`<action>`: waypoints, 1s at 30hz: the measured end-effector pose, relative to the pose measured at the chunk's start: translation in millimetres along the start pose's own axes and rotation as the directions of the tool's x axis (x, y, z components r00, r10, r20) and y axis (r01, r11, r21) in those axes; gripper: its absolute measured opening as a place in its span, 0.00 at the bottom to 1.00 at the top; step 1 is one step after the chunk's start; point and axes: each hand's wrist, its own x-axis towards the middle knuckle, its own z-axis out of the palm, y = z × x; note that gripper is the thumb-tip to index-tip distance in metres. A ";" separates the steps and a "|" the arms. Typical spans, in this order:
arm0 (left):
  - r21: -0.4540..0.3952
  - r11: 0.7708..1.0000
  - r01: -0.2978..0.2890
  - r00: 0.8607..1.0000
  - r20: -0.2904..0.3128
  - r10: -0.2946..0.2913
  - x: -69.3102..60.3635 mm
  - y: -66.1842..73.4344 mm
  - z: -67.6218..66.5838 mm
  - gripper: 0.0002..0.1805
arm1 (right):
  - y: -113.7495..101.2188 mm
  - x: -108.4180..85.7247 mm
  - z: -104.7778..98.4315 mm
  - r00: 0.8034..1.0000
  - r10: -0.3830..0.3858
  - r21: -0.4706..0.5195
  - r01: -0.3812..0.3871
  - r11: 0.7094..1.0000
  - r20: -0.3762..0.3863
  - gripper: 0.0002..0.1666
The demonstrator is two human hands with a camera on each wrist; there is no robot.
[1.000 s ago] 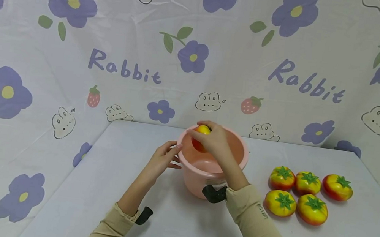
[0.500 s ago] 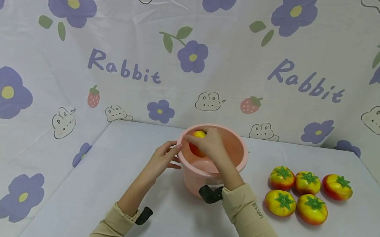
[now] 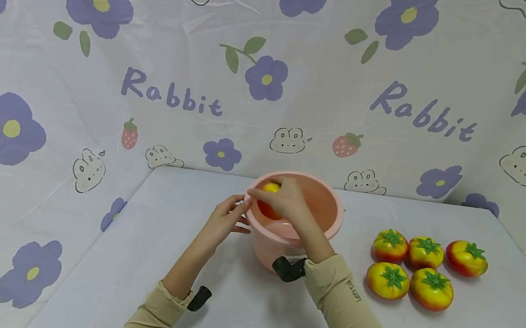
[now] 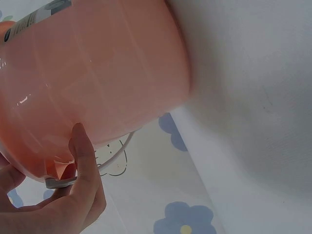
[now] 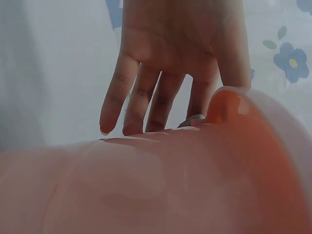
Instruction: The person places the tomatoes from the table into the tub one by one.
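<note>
A pink plastic bucket [image 3: 266,251] stands upright on the table. My left hand [image 3: 224,223] holds its left rim, thumb on top and the other fingers against the outer wall. In the left wrist view, the left hand's fingers [image 4: 84,158] are around the handle lug. Inside the mouth, my right hand [image 3: 287,199] grips a yellow-and-red toy tomato [image 3: 271,187] close to the left inner wall. Most of that tomato is hidden behind the right hand. The right wrist view shows the bucket's outer wall [image 5: 146,185] and the left hand [image 5: 170,48] beyond it.
To the right of the bucket, several toy tomatoes [image 3: 394,282] with green star-shaped tops sit in two rows on the white table [image 3: 105,275]. A patterned cloth backdrop [image 3: 330,59] rises behind the table's far edge. A thin white handle [image 4: 117,155] hangs beside the bucket.
My right hand has moved left and lower into the bucket with the toy tomato. The left hand keeps its place on the rim, and the tomatoes on the table have not moved.
</note>
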 end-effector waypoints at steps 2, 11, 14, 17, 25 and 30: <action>0.002 1.000 -0.001 1.000 0.000 0.001 0.3 -0.1 0.2 0.24 | 0.2 -0.2 0.0 1.000 -0.002 0.006 0.002 1.000 0.001 0.33; 0.007 1.000 0.002 1.000 -0.003 -0.002 1.5 -0.1 0.4 0.25 | 2.1 -4.3 -2.1 0.999 -0.018 0.090 0.021 0.996 -0.036 0.45; 0.003 1.000 -0.001 1.000 -0.003 0.002 2.2 -1.1 0.5 0.25 | 2.3 -6.4 -3.1 0.998 -0.031 0.111 0.037 0.993 -0.051 0.44; -0.003 1.000 -0.006 1.000 -0.002 0.006 2.9 -1.9 0.7 0.25 | 3.3 -7.7 -4.0 0.997 -0.048 0.116 0.055 0.992 -0.060 0.43; -0.019 1.000 -0.003 1.000 -0.004 0.003 3.2 -1.2 1.1 0.24 | 6.6 -10.5 -8.6 0.997 -0.058 0.120 0.064 0.991 -0.060 0.44; -0.020 1.000 -0.007 1.000 -0.004 0.007 3.0 -0.8 1.3 0.25 | 10.3 -10.8 -13.6 0.995 -0.071 0.108 0.079 0.991 -0.075 0.45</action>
